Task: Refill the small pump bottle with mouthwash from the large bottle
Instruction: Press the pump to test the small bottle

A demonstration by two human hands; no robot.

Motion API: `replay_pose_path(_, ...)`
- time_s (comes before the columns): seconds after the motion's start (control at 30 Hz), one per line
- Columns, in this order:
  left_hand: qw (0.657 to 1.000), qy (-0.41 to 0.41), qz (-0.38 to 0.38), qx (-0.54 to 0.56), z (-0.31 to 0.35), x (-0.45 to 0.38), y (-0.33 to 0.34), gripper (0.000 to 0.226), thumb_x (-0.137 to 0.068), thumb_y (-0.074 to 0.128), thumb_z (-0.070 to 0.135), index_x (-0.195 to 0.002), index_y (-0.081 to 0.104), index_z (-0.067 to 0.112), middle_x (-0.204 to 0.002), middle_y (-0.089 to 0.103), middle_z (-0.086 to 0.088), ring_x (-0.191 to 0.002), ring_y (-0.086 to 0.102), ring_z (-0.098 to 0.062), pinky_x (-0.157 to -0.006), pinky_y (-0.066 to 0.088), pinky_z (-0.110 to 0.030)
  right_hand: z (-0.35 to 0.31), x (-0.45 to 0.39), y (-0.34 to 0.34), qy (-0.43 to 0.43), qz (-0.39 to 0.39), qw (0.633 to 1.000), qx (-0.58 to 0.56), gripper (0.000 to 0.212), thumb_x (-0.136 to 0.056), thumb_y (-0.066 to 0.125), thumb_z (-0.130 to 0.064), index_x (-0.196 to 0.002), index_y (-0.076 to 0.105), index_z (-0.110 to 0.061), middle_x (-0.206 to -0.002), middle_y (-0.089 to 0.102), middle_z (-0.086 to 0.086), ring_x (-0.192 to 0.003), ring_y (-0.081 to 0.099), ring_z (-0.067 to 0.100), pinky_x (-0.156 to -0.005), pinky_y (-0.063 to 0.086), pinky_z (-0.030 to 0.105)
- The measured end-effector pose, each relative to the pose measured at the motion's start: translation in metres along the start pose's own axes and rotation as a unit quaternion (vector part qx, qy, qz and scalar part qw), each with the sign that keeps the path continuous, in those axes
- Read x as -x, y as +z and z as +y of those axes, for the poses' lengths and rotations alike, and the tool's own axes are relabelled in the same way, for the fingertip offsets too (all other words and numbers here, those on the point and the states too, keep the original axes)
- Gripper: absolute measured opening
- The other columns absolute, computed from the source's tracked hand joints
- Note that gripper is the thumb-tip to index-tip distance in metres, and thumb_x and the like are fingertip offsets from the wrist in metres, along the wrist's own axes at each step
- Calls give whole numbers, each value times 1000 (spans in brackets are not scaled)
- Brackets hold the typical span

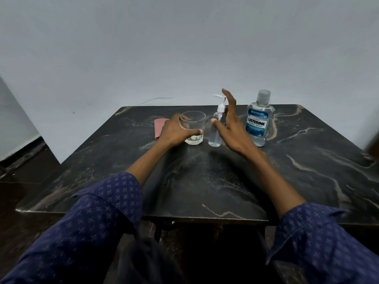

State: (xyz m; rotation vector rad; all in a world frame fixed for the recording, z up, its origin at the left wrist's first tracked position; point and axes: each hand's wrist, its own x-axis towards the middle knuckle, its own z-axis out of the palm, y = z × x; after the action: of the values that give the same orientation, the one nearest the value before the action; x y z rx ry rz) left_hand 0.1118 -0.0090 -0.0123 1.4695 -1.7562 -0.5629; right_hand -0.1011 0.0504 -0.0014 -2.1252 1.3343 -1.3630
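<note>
Two dark blue patterned sleeves (86, 228) are stretched forward. The small pump bottle (216, 130) is approached by the right hand (231, 128), fingers spread wide. The glass (193, 128) is gripped by the left hand (176, 131). The large bottle (258, 119) stands just right on the marble table (307, 160).
</note>
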Motion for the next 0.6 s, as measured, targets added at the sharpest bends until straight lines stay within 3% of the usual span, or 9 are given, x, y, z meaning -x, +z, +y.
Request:
replay_pose_path(0.07, 1000, 0, -4, 15, -5, 13, -5, 74, -62, 91, 64, -119, 61, 27, -108, 66, 14, -100, 63, -6, -72, 48, -24, -4, 1, -2, -11, -17, 1000, -4, 82, -107, 50, -24, -163, -3, -51, -166, 11, -36, -152, 28, 14, -119, 28, 38)
replay_pose_path(0.1, 1000, 0, -4, 28, -7, 19, -7, 73, -61, 89, 65, -118, 61, 29, -108, 65, 17, -100, 62, -3, -72, 48, -24, -7, 2, -2, -20, -24, 1000, -2, 79, -108, 48, -27, -163, -3, -53, -161, 6, -44, -149, 26, 10, -117, 24, 36)
replay_pose_path(0.13, 999, 0, -3, 44, -9, 25, -8, 72, -60, 88, 66, -117, 61, 31, -109, 65, 18, -100, 61, -1, -73, 48, -25, -8, 2, -2, -23, -27, 999, 3, 76, -109, 46, -29, -163, -1, -55, -162, 8, -42, -146, 31, 11, -116, 26, 38)
replay_pose_path(0.2, 997, 1, 7, 82, -12, 34, -5, 69, -61, 88, 63, -117, 62, 32, -113, 66, 14, -103, 62, -5, -76, 49, -28, -11, 2, -2, -19, -24, 999, 15, 71, -109, 43, -31, -160, 5, -61, -162, 38, -14, -119, 59, 18, -109, 49, 51)
replay_pose_path(0.27, 993, 4, 26, 115, -14, 38, 1, 62, -66, 90, 53, -117, 63, 30, -117, 69, 8, -105, 64, -10, -81, 51, -30, -11, 2, -3, -21, -16, 999, 27, 69, -107, 43, -28, -158, 13, -63, -123, 63, -5, -74, 68, 23, -74, 66, 52)
replay_pose_path(0.33, 989, 2, 29, 146, -13, 40, 6, 59, -69, 92, 44, -118, 63, 28, -117, 71, 6, -105, 67, -11, -83, 51, -31, -15, 2, -4, -31, -18, 999, 39, 68, -105, 44, -25, -157, 19, -61, -101, 61, -7, -60, 64, 24, -57, 64, 46)
replay_pose_path(0.4, 987, 8, 11, 161, -11, 41, 7, 62, -70, 92, 43, -122, 63, 26, -118, 72, 6, -107, 68, -12, -88, 54, -33, -20, 0, -6, -45, -35, 996, 73, 66, -104, 44, -28, -158, 20, -58, -96, 65, -3, -65, 63, 19, -64, 63, 50)
replay_pose_path(0.5, 989, 40, -31, 140, -10, 42, 5, 69, -73, 92, 53, -131, 63, 29, -125, 72, 7, -117, 67, -13, -100, 56, -37, -23, -2, -4, -66, -75, 987, 127, 57, -108, 43, -37, -158, 20, -52, -128, 68, 5, -96, 69, 25, -90, 58, 52)
replay_pose_path(0.6, 987, 69, -52, 137, -9, 44, 1, 73, -75, 89, 59, -138, 61, 31, -128, 73, 6, -121, 67, -13, -107, 56, -42, -23, -1, -2, -78, -78, 984, 142, 53, -110, 43, -36, -158, 23, -47, -122, 69, 7, -99, 68, 25, -90, 56, 51)
